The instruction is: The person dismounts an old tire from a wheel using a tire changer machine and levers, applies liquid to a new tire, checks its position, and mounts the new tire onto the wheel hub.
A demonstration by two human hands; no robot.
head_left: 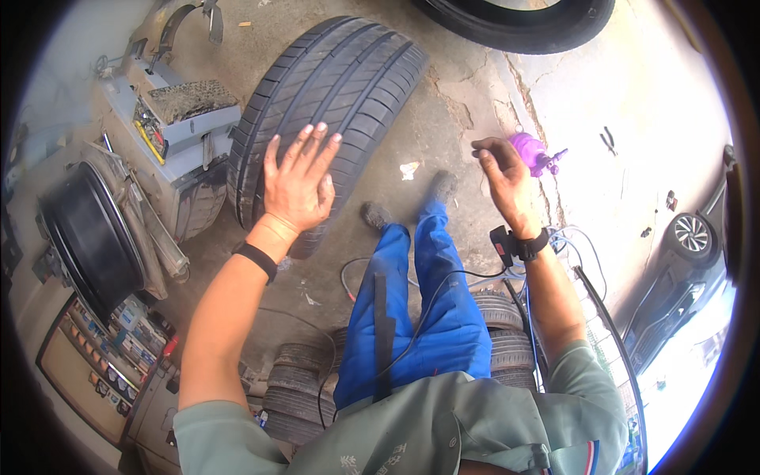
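A large black tyre (348, 75) stands upright on its tread at the left, leaning slightly. My left hand (299, 186) lies flat on its grooved tread, fingers spread. To the right, my right hand (508, 178) hovers over the floor, apart from the tyre. Its fingers are curled in against the thumb; a small dark bit shows at the fingertips, too small to name. Just beyond that hand is a purple, bottle-like thing (529, 150) with a narrow end, partly hidden by the hand. A dark strap with a small black device (514, 245) sits on my right wrist.
A grey machine (190, 127) with a tool tray stands left of the tyre, beside a black wheel rim (91, 237). Another tyre (522, 32) lies at the far side. Pliers (608, 141) lie on the right. Stacked tyres (297, 388) and hoses (582, 237) are near my legs; a car (681, 269) stands right.
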